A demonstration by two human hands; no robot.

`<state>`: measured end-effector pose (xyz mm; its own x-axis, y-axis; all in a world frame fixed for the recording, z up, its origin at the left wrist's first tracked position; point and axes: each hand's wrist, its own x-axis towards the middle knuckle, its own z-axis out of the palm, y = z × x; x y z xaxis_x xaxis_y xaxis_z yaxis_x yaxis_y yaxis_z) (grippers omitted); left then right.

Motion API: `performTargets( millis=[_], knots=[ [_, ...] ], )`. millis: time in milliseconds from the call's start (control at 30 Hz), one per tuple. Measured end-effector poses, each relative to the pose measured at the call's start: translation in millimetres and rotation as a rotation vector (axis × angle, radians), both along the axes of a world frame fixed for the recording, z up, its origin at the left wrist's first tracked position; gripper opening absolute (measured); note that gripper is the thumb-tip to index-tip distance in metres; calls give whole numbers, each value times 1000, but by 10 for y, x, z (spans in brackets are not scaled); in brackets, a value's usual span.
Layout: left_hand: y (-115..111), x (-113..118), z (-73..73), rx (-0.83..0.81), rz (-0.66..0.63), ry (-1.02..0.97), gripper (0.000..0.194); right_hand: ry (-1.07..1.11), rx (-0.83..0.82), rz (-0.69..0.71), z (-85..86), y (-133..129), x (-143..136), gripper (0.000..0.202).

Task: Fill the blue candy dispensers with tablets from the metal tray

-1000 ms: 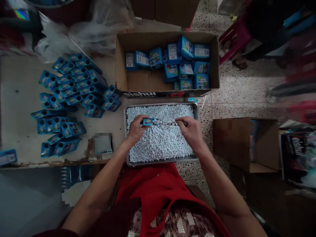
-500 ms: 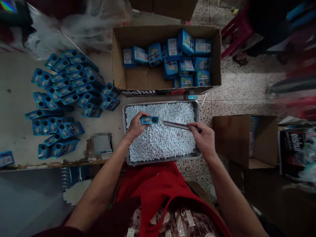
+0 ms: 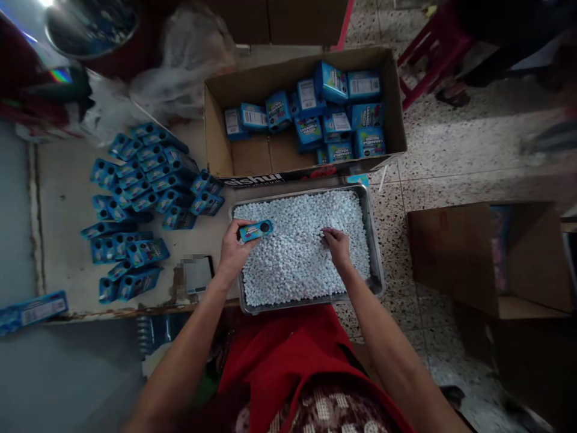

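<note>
Counted one box in the left hand, gripped by its left end over the left part of the single tray. Counted about thirteen more boxes in the carton beyond it, and some thirty, too overlapped for a sure number, bunched on the bench. Saw the right hand with fingertips drawn narrow at the pellets; could not tell of anything held there. Noted printed blue sides and one dark round hole on the held box, shallow metal for the tray, brown cardboard for the carton, and small white rounded pellets, pebbly in the mass. Compared with half a second before, found the held box tilted rather than nearly level, and the right hand farther inside the tray. Could no longer make out the grey strip then in its grasp.
</note>
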<state>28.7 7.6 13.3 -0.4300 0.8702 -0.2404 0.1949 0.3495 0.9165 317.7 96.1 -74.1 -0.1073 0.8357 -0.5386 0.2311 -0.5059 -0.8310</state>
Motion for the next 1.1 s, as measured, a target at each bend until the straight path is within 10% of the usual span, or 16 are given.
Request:
performTargets(
  millis=[267,567,733,900,1100],
  knots=[
    [192,41,166,-28,-84,142,35,150,-35,23,918,140,115,33],
    [278,200,309,-2,-206,155,31,-444,621,507,1831,395,-417,23],
    [303,190,157,-33,-195,84,32,-622,724,706,2146,311,-771,24],
    [237,129,-49,-19,-71,-65,41,-587,634,531,1921,315,-43,25],
    [73,115,-83,2,-119,-186,42,-554,231,122,705,111,981,23]
  ],
)
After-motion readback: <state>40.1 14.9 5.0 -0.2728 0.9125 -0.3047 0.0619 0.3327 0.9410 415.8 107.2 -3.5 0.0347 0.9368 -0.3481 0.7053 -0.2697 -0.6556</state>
